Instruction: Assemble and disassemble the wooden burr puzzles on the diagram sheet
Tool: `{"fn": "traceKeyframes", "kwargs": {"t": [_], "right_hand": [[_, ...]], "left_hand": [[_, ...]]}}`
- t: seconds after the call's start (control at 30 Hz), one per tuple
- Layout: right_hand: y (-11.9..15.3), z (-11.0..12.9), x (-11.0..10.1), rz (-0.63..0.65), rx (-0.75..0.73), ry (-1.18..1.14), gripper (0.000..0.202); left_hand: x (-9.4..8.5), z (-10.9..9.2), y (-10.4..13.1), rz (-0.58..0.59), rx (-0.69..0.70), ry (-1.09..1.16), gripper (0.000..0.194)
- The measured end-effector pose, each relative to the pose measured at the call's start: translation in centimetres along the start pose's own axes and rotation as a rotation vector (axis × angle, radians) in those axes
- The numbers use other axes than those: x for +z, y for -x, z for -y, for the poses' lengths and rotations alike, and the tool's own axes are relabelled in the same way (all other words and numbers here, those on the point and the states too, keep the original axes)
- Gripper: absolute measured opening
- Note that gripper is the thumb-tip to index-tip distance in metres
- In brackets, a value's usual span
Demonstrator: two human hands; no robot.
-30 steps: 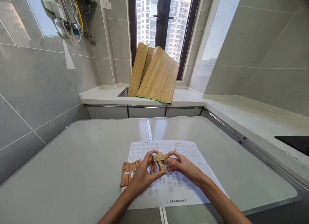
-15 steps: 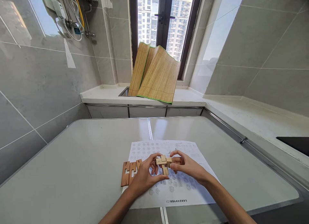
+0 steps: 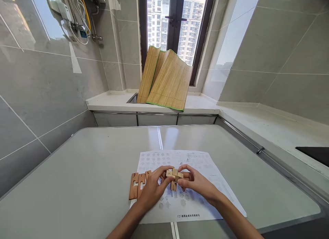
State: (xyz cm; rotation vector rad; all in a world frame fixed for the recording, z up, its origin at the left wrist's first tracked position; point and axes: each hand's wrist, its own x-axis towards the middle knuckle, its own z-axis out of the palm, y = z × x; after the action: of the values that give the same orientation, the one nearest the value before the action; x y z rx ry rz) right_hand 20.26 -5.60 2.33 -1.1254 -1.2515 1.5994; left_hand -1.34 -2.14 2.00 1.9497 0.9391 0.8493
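Between my hands is a pale wooden interlocking puzzle (image 3: 175,175), its blocks crossing one another, with one end pointing down toward me. My left hand (image 3: 156,182) pinches its left side, thumb in front and fingers behind. On the opposite side my right hand (image 3: 194,182) grips the right end between thumb and fingers. Beneath the hands lies a printed paper sheet (image 3: 190,206) with rows of small diagrams. Left of my left hand are flat brown notched wooden pieces marked with numbers (image 3: 133,186), partly over the sheet's left edge; my hand hides part of the rightmost one.
The sheet rests on a pale grey table (image 3: 97,170) with a seam down its middle. Behind it a white counter (image 3: 113,101) holds a folded bamboo mat (image 3: 168,79) leaning before a window. A metal rail (image 3: 239,134) runs beside the table's right edge.
My left thumb has moved up from the puzzle's lower end to its middle. The puzzle has tilted slightly, and my right fingers have closed nearer to it.
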Motion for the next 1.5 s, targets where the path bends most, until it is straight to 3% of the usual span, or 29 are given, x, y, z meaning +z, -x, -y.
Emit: {"fn": "traceKeyframes", "kwargs": {"t": [0.1,0.27,0.43,0.6,0.8,0.97,1.1,1.2,1.33,1.43,1.5], "right_hand": [[0.2,-0.2,-0.4,0.022,0.008,-0.032,0.054],[0.8,-0.2,-1.5,-0.016,0.020,-0.073,0.054],[0.9,0.4,-1.4,0.001,0.011,-0.040,0.053],[0.9,0.8,-1.2,0.068,0.042,-0.044,0.060],[1.2,0.7,-0.1,-0.013,0.015,0.045,0.054],[1.0,0.1,0.2,-0.072,-0.190,0.287,0.051],[0.5,-0.6,-0.2,-0.142,-0.294,0.507,0.046],[0.2,-0.7,-0.4,-0.118,-0.286,0.450,0.049],[-0.3,-0.8,-0.5,-0.114,-0.231,0.291,0.050],[-1.2,-1.4,-1.6,-0.234,-0.184,0.203,0.055],[-1.9,-1.9,-3.3,-0.350,-0.179,0.240,0.059]], "left_hand": [[0.2,0.0,-0.1,0.043,0.016,-0.004,0.035],[1.0,0.3,-0.2,0.095,0.033,-0.010,0.071],[0.9,0.6,-0.1,0.030,0.081,-0.053,0.070],[0.5,0.2,0.1,0.066,0.146,-0.054,0.068],[0.9,0.3,0.3,0.052,0.097,-0.026,0.067],[1.0,0.3,0.2,-0.016,0.005,0.030,0.067],[0.9,0.2,0.2,-0.032,0.112,-0.024,0.059],[0.9,0.3,0.3,-0.023,0.173,-0.060,0.057],[0.9,0.6,0.2,-0.002,0.154,-0.102,0.066],[1.0,0.7,0.1,-0.036,0.107,-0.133,0.074],[0.9,0.7,0.1,-0.091,0.091,-0.166,0.067]]}}
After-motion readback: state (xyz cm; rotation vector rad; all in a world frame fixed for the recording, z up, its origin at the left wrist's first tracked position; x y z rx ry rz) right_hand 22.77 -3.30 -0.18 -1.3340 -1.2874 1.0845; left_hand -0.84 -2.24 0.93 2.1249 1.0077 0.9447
